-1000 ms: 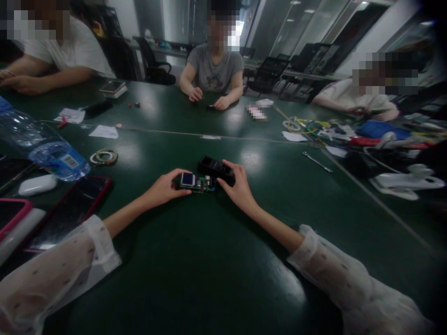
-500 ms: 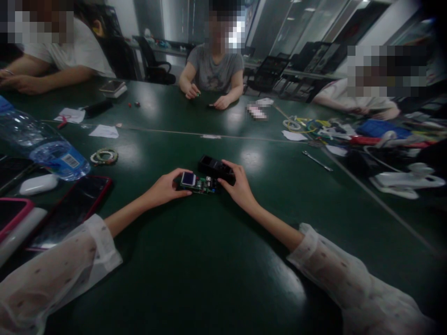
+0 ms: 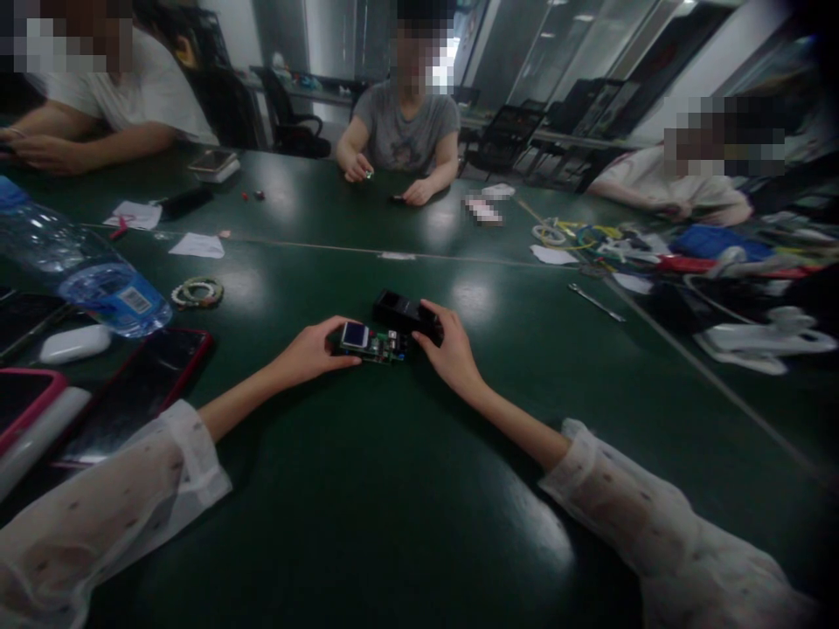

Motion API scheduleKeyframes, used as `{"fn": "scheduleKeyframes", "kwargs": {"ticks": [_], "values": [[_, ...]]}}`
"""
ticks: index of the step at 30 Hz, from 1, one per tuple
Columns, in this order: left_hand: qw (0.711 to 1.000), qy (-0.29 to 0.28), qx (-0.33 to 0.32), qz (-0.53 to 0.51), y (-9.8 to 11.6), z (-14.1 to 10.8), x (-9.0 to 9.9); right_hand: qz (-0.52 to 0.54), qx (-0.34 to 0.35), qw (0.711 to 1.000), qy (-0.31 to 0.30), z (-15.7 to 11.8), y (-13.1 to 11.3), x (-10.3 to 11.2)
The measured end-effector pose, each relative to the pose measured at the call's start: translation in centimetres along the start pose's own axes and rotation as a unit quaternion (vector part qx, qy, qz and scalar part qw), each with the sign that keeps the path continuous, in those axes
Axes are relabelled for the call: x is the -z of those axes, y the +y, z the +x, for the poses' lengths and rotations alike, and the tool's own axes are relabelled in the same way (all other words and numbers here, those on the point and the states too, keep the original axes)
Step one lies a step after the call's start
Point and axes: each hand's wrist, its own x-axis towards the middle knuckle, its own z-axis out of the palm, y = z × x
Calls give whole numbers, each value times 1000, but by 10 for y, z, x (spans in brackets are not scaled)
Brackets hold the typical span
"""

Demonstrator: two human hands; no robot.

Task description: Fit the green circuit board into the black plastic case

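Gripping the screen-topped circuit board is the left hand, the right hand grasping the black casing; that board (fully bared, look!) sits outside it, unenclosed.

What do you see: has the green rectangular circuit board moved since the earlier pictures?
No: the circuit board visibly keeps its place relative to the thin white strip beyond it.

Dark green table: water bottle, bracelets, wrench, red-edged phone, paper.
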Motion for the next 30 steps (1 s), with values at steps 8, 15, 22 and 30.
{"fn": "scheduleKeyframes", "kwargs": {"ticks": [8, 15, 22, 30], "values": [[1000, 8, 0, 30, -1, 1, -1, 9, 96, 994, 46, -7, -24, 7], [999, 27, 9, 40, -4, 1, -4, -7, 179, 983, -35, -12, -34, 8], [999, 49, 3, 18, -10, 2, -6, -8, 193, 976, -100, -12, -31, 7], [996, 70, -41, 45, 0, 0, -6, -18, 171, 974, -147, -10, -29, 5]]}}
